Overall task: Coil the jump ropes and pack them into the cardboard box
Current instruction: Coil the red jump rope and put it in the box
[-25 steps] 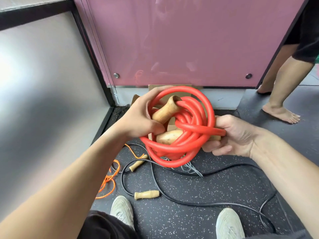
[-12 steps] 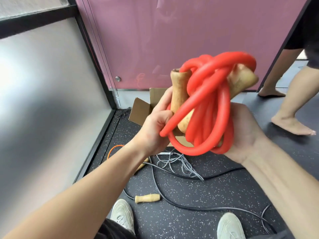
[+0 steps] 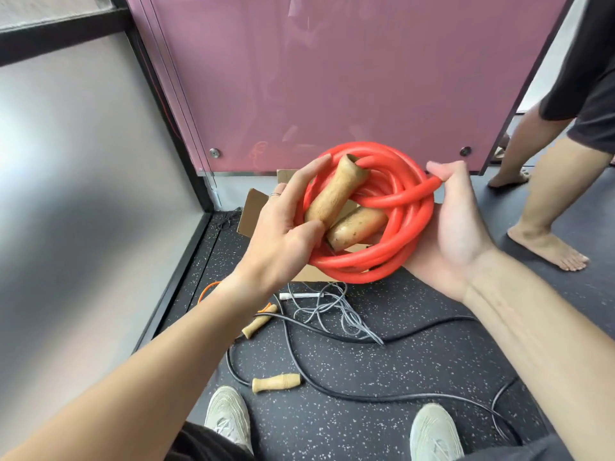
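Two pale sneakers (image 3: 228,415) at 6 o'clock on speckled dark floor (image 3: 366,367). Just beyond, loose wooden handle (image 3: 276,382) lying flat beside black rope (image 3: 332,390), which snakes uncoiled across floor toward 4 o'clock. Further out, tangled grey cord (image 3: 336,311) with white handle (image 3: 301,295); at 9 o'clock of it, second wooden handle (image 3: 259,321) joined to thin orange rope (image 3: 208,289).

At mid-frame, red jump rope (image 3: 392,234) coiled in several loops, held above floor between both hands. Left hand (image 3: 286,227) at 9 o'clock of coil, thumb pressed on lower end of one of two wooden grips (image 3: 336,194), fingers extended along coil edge; grasp partial. Right hand (image 3: 456,234) at 3 o'clock of coil, palm cupped under loops, thumb and fingers pinching loose red strand at 1 o'clock.

Directly behind and below coil, cardboard box (image 3: 253,207), flaps open, contents hidden. Beyond, pink panel (image 3: 332,78). At 2 o'clock, bare legs of second person (image 3: 545,207).
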### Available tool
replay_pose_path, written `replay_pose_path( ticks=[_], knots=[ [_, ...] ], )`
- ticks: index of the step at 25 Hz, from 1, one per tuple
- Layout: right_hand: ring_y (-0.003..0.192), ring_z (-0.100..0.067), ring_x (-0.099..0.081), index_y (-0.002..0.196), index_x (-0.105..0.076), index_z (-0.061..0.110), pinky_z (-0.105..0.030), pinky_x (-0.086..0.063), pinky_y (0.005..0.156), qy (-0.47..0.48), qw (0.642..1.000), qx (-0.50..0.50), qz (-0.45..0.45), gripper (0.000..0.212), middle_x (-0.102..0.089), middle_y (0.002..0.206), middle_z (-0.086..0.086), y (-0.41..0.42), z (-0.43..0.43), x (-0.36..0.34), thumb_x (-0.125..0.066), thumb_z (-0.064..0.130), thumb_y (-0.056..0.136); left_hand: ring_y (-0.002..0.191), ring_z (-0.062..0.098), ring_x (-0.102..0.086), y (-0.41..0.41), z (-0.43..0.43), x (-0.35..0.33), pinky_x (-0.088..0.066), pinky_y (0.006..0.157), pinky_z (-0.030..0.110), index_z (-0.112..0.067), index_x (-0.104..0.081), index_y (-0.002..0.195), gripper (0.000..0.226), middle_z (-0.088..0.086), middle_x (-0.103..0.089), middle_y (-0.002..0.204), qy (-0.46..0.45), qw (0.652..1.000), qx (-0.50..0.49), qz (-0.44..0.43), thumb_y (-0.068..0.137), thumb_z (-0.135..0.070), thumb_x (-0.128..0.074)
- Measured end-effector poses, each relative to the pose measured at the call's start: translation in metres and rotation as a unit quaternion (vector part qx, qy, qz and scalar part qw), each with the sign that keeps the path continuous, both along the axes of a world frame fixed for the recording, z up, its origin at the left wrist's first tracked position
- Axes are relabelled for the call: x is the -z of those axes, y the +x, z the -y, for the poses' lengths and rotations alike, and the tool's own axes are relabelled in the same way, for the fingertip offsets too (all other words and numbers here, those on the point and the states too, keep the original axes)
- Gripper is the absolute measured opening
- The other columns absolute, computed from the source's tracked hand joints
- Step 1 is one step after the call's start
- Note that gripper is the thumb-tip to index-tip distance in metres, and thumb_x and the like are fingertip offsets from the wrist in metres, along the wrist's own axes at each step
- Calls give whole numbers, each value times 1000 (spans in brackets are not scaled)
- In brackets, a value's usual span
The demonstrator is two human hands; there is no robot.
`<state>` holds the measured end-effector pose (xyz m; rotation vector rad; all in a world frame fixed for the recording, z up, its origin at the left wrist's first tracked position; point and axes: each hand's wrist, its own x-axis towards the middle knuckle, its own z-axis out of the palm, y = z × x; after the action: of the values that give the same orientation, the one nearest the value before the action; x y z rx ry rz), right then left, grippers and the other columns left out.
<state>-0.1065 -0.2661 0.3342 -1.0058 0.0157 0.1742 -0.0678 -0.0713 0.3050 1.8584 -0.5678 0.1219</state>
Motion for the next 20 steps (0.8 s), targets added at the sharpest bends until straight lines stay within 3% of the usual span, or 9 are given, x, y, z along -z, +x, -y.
replay_pose_path(
  ticks=[3, 6, 9, 11, 13, 15, 17, 19, 20],
  knots=[
    [125, -34, -61, 129, -66, 9, -54, -35, 115, 41, 999, 3, -24, 69, -66, 131, -18, 3, -7, 12, -25, 53, 95, 135, 30, -46, 4, -6, 4, -32, 114, 58, -22, -41, 148, 92, 3, -53, 144, 8, 1000, 24, 19, 56, -11, -51],
    [130, -35, -56, 141, -56, 9, -53, -37, 114, 127, 991, -20, -30, 69, -60, 139, -18, 0, -20, 21, -26, 52, 95, 140, 25, -43, 3, -13, 2, -30, 118, 41, -6, -41, 144, 87, 9, -50, 145, -54, 997, 44, 19, 57, 0, -46],
    [138, -37, -47, 149, -45, 8, -55, -30, 118, 147, 988, -50, -21, 70, -49, 149, -19, -1, -19, 23, -30, 49, 94, 136, 28, -48, 3, -16, -1, -35, 114, 43, -7, -46, 141, 60, 12, -54, 143, -98, 993, 29, 60, 81, -11, -44],
    [135, -36, -51, 146, -49, 8, -55, -37, 112, 141, 988, -65, -19, 68, -52, 147, -19, -1, -17, 20, -31, 49, 95, 133, 28, -51, 4, -17, -1, -36, 114, 47, -6, -47, 140, 45, 11, -56, 141, -112, 990, 17, 78, 98, -19, -42],
    [116, -31, -65, 132, -63, 10, -47, -53, 92, 127, 990, -47, -34, 63, -61, 137, -18, 1, -16, 17, -32, 50, 96, 124, 16, -56, 3, -16, -2, -40, 110, 37, -5, -46, 141, 41, 1, -60, 131, -116, 990, -9, 78, 101, -15, -43],
    [108, -29, -68, 125, -68, 9, -42, -53, 88, 107, 993, 3, -44, 60, -67, 129, -17, 3, -18, 18, -35, 51, 97, 101, 9, -61, 1, -15, -3, -45, 96, 30, -17, -45, 141, 42, -13, -65, 105, -146, 988, -31, 45, 100, -19, -50],
    [115, -29, -63, 131, -64, 6, -41, -47, 96, 97, 993, 49, -45, 60, -64, 133, -18, 6, -21, 20, -38, 48, 97, 91, 19, -64, 0, -14, -3, -51, 90, 42, -31, -45, 140, 47, -5, -67, 94, -196, 979, -49, -11, 96, -34, -60],
    [107, -27, -60, 119, -69, 8, -40, -45, 89, 102, 989, 95, -51, 52, -63, 130, -18, 8, -23, 20, -38, 43, 96, 104, 34, -69, -1, -11, -4, -52, 95, 60, -42, -41, 140, 61, 12, -70, 114, -245, 963, -53, -102, 86, -48, -68],
    [102, -27, -60, 108, -70, 10, -39, -45, 86, 110, 986, 116, -55, 47, -63, 124, -18, 10, -22, 20, -36, 40, 95, 110, 34, -69, -2, -9, -3, -52, 94, 64, -45, -38, 141, 69, 9, -68, 126, -257, 954, -45, -151, 80, -51, -71]
  ],
)
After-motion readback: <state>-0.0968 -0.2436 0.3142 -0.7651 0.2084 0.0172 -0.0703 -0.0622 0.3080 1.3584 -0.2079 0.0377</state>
